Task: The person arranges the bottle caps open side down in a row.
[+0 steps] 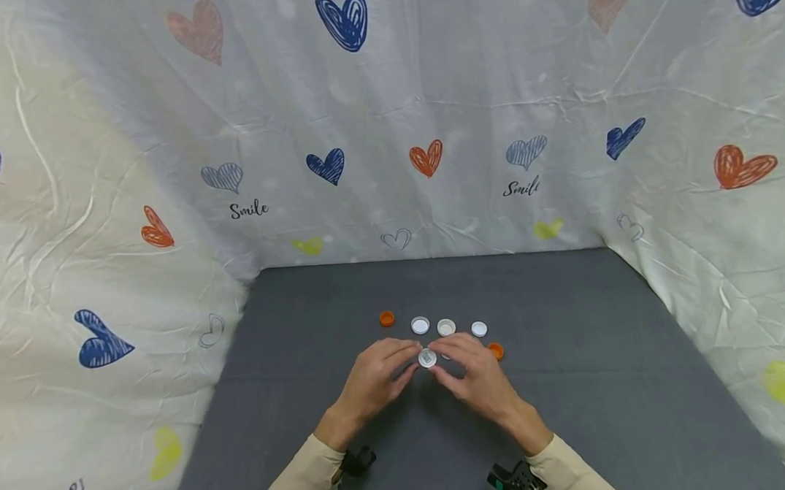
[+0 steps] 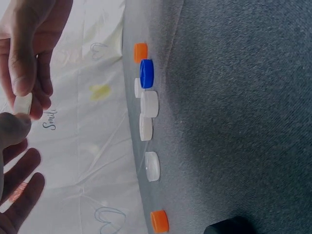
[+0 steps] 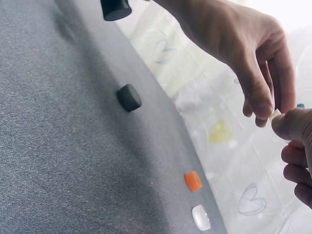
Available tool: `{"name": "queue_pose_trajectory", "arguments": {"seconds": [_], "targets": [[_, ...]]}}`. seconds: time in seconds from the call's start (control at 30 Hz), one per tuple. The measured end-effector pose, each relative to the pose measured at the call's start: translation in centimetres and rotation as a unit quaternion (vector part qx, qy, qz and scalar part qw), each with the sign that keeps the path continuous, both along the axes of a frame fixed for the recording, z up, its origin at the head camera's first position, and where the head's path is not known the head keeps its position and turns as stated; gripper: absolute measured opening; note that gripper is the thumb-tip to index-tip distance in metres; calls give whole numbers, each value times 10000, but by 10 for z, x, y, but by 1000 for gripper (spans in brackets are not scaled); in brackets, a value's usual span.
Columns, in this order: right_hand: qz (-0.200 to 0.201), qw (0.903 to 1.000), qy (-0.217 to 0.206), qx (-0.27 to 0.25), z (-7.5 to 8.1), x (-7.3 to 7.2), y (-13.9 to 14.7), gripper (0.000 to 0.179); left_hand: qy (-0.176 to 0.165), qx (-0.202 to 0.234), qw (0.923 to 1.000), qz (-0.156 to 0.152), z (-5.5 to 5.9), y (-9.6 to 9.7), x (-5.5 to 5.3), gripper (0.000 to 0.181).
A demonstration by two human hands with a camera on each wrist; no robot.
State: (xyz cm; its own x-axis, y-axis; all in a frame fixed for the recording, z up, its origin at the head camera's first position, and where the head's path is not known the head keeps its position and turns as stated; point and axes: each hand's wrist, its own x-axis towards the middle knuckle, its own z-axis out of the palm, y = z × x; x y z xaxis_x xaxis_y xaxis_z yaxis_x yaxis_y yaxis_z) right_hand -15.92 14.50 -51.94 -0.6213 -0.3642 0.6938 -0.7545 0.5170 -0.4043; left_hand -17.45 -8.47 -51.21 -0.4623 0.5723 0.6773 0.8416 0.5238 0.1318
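A small white bottle cap (image 1: pixel 427 357) is held up between the two hands, its round face toward the head camera. My left hand (image 1: pixel 375 377) pinches it from the left with thumb and fingertips; some fingers of this hand (image 2: pixel 19 185) spread apart in the left wrist view. From the right, the thumb and fingers of my right hand (image 1: pixel 480 384) pinch the same cap. The cap shows edge-on in the left wrist view and is mostly covered by fingertips in the right wrist view. Beyond the hands lie an orange cap (image 1: pixel 387 318) and white caps (image 1: pixel 420 325).
Another orange cap (image 1: pixel 496 351) lies beside the right hand. The left wrist view shows a blue cap (image 2: pixel 146 73) among several white ones. A black cap-like piece (image 3: pixel 129 98) stands on the grey cloth (image 3: pixel 58 146). A heart-printed white sheet (image 1: pixel 387 114) hangs behind.
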Motion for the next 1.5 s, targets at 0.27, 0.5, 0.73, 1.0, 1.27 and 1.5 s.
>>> {"name": "queue_pose_trajectory", "arguments": {"seconds": [0.27,0.5,0.73,1.0,1.27,1.5], "targets": [[101,9994,-108,-302,3,2,0,30,728,438,9959,-322,-3,3,-2,39],[113,9982,-262,-524,2,4,1,27,651,545,9958,-343,-6,4,-1,33],[31,9991,79,-404,2,3,2,37,-580,930,9940,0,-9,5,3,22],[145,9974,712,-1,-1,0,3,50,-2561,1689,9518,44,-11,9,5,8],[144,9974,667,249,-2,2,4,46,-3589,1621,9190,162,-6,9,10,8],[76,9977,613,275,-5,2,5,40,-2828,1403,9489,-5,-6,4,8,22]]}}
